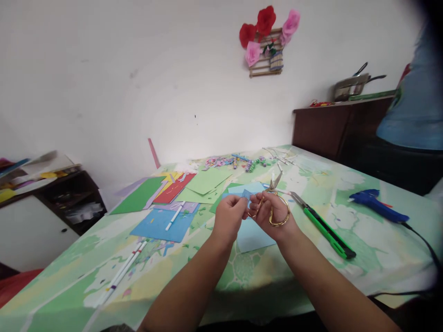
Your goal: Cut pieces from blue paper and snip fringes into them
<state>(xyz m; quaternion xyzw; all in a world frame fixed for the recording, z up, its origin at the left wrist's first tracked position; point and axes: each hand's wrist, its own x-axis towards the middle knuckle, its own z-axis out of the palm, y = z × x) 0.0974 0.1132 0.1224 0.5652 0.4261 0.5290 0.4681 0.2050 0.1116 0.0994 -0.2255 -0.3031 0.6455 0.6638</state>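
Note:
My left hand (227,216) pinches a small piece of blue paper (246,193) between thumb and fingers. Gold-handled scissors (276,181) hang in my right hand (273,213), a ring around the fingers and the blades pointing up and away. The fingertips of both hands meet near the blue piece; whether the right ones also grip it is unclear. Light blue sheets (254,237) lie on the table beneath my hands. To the right rests a green utility knife (327,230) with its blade out.
A blue glue gun (379,205) with a cord lies at right. Coloured sheets (138,196), a marker (175,216), white sticks (122,272) and paper scraps cover the left side. Curled paper strips (256,163) sit at the back. Another person (415,101) stands at far right.

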